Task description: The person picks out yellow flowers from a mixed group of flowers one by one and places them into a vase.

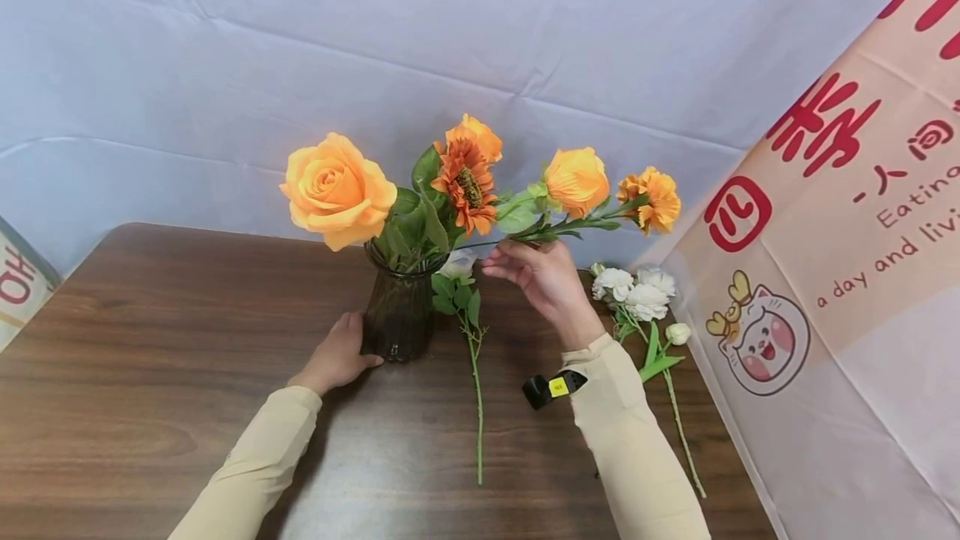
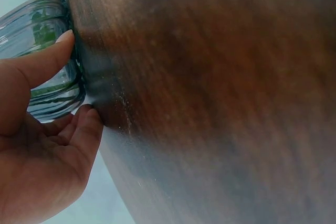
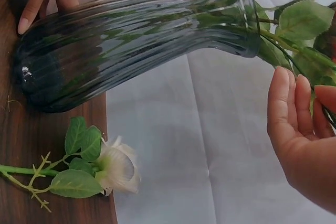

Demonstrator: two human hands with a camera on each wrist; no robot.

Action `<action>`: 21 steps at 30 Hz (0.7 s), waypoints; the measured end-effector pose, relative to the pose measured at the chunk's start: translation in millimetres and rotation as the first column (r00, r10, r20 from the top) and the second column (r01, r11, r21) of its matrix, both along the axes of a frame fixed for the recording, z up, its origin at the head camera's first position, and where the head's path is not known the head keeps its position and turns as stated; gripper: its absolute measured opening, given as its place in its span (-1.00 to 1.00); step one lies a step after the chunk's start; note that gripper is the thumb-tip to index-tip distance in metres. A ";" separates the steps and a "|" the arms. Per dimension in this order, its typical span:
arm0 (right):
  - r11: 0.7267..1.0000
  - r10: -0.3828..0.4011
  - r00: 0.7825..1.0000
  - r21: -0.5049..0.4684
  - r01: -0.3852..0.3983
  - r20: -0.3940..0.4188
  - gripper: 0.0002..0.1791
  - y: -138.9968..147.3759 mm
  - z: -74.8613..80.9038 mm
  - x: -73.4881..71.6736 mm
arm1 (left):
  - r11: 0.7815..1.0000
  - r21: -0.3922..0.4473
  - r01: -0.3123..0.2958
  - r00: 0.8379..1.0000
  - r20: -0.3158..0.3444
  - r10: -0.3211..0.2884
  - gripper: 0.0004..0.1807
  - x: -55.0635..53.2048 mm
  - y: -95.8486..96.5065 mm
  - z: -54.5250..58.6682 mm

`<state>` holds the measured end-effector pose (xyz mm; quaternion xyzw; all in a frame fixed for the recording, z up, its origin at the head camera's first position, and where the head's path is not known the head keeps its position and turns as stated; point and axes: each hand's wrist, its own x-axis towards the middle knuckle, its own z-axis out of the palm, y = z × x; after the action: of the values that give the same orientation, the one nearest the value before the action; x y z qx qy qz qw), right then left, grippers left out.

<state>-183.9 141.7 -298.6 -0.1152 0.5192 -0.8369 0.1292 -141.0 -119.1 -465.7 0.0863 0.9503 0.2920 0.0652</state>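
A ribbed dark glass vase [image 1: 397, 319] stands on the table, holding an open orange rose [image 1: 337, 190], a rust-orange sunflower [image 1: 467, 182] and more orange blooms. My left hand [image 1: 341, 354] grips the vase low at its base; in the left wrist view, the thumb and fingers [image 2: 86, 129] lie on either side of the glass. To the right of the vase mouth, my right hand [image 1: 543, 282] pinches the thin stem of an orange carnation [image 1: 651, 200], whose head leans far right. That stem reaches the vase rim [image 3: 247, 14]. An orange rosebud [image 1: 577, 182] hangs just above this hand.
A white rose [image 1: 459, 263] lies on the table right beside the vase, its stem pointing toward the near edge. Further right lie white carnations [image 1: 645, 294] and a white tulip [image 1: 678, 333]. White cloth [image 1: 480, 40] hangs behind the table, and a printed banner [image 1: 817, 215] stands at right.
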 end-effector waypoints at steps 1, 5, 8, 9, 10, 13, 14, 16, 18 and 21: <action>1.000 0.004 1.000 0.003 -0.004 -0.001 -0.75 -1.0 -0.1 -0.1 | 1.000 0.001 0.001 1.000 -0.001 -0.001 -0.15 0.2 0.1 0.0; 0.999 0.013 1.000 0.034 -0.013 -0.013 -0.75 -5.1 -0.4 0.0 | 1.000 0.009 0.004 1.000 0.002 -0.004 -0.15 1.0 0.5 0.4; 0.997 0.013 1.000 0.072 -0.012 -0.024 -0.76 -7.7 -0.5 0.4 | 1.000 0.014 0.004 1.000 0.000 -0.004 -0.15 1.1 0.6 0.6; 0.996 0.011 1.000 0.087 -0.009 -0.027 -0.77 -8.7 -0.5 0.7 | 1.000 0.013 0.004 1.000 0.001 -0.004 -0.16 1.0 0.7 0.6; 0.995 0.009 1.000 0.101 -0.006 -0.030 -0.79 -9.8 -0.3 0.9 | 1.000 0.012 0.003 1.000 0.002 -0.003 -0.16 0.9 0.7 0.6; 0.990 0.003 0.999 0.143 0.002 -0.040 -0.85 -13.2 0.0 1.6 | 1.000 0.008 0.001 1.000 0.008 -0.001 -0.15 0.4 0.5 0.4; 0.988 0.003 0.999 0.156 0.004 -0.044 -0.86 -14.3 -0.1 1.4 | 1.000 0.008 0.000 1.000 0.009 -0.001 -0.15 0.3 0.5 0.3; 0.984 0.004 0.999 0.178 0.004 -0.050 -0.87 -16.3 -0.3 1.1 | 1.000 0.006 0.000 1.000 0.005 0.000 -0.15 0.1 0.5 0.0; 0.980 0.006 0.998 0.198 0.005 -0.057 -0.87 -17.7 -0.2 0.9 | 1.000 0.006 0.001 1.000 -0.001 -0.001 -0.16 0.0 0.5 -0.3; 0.976 0.009 0.998 0.218 0.006 -0.068 -0.86 -19.2 0.1 0.4 | 1.000 0.002 0.002 1.000 -0.007 -0.002 -0.15 -0.4 0.6 -0.7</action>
<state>-183.6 122.5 -298.6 -0.1292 0.6119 -0.7704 0.1238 -141.4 -118.5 -466.4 0.0883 0.9501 0.2928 0.0619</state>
